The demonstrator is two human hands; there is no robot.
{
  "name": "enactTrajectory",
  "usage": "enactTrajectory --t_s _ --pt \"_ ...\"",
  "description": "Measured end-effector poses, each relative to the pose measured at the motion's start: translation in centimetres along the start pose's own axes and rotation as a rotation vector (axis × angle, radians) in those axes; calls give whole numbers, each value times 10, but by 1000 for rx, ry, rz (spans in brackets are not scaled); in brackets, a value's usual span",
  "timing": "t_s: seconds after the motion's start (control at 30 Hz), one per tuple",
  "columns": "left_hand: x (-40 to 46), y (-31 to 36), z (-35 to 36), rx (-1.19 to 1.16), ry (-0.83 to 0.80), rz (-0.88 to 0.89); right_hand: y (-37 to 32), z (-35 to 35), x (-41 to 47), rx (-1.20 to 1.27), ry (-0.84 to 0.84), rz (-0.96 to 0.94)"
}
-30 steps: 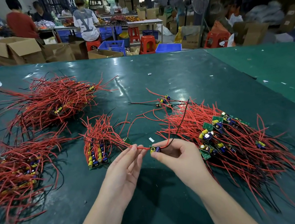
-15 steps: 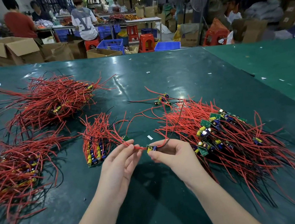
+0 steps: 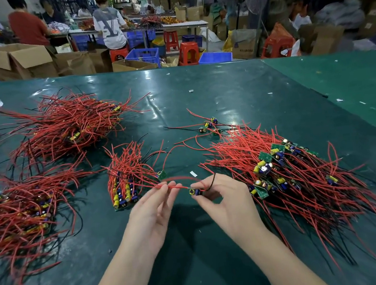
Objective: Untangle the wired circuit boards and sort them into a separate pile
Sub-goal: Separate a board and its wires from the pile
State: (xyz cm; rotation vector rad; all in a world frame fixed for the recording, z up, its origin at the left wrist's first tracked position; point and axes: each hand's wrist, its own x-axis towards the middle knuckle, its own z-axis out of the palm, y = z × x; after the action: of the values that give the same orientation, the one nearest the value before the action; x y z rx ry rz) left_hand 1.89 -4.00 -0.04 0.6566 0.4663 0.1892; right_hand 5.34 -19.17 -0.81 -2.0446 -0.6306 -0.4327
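My right hand (image 3: 224,199) pinches a small circuit board (image 3: 195,192) with a yellow capacitor and blue parts, held just above the green table. Its red wire (image 3: 177,187) runs left to my left hand (image 3: 153,210), whose fingertips pinch it. A black wire loops over my right fingers. To the right lies the tangled pile of boards and red wires (image 3: 286,173). Left of my hands sits a small neat stack of boards (image 3: 124,191) with wires fanning away from me.
Two bigger wire heaps lie at the left (image 3: 20,222) and far left back (image 3: 68,128). A few loose boards (image 3: 209,125) sit beyond the tangle. Paper scraps dot the green table (image 3: 200,94). People, cardboard boxes, blue crates and red stools stand behind the table.
The board and its wire have come loose from the tangled pile; the black wire that reached back to it now curls over my right fingers. Both hands stay close together.
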Motion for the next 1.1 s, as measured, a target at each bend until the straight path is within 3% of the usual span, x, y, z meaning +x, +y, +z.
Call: enactTrajectory --t_s 0.1,0.23,0.53,0.73,1.1 --pt "-3 4 3 -166 7 -209 -6 -1 1 233 -13 304" --pt "-4 6 6 -140 -20 -199 -9 -7 5 716 -75 608" --pt "-1 10 2 -25 2 97 -18 -7 5 798 -126 643" --pt "-2 11 2 20 -49 213 -18 -10 6 959 -165 763" --pt "1 18 -2 29 -3 336 -14 -13 7 985 -259 801"
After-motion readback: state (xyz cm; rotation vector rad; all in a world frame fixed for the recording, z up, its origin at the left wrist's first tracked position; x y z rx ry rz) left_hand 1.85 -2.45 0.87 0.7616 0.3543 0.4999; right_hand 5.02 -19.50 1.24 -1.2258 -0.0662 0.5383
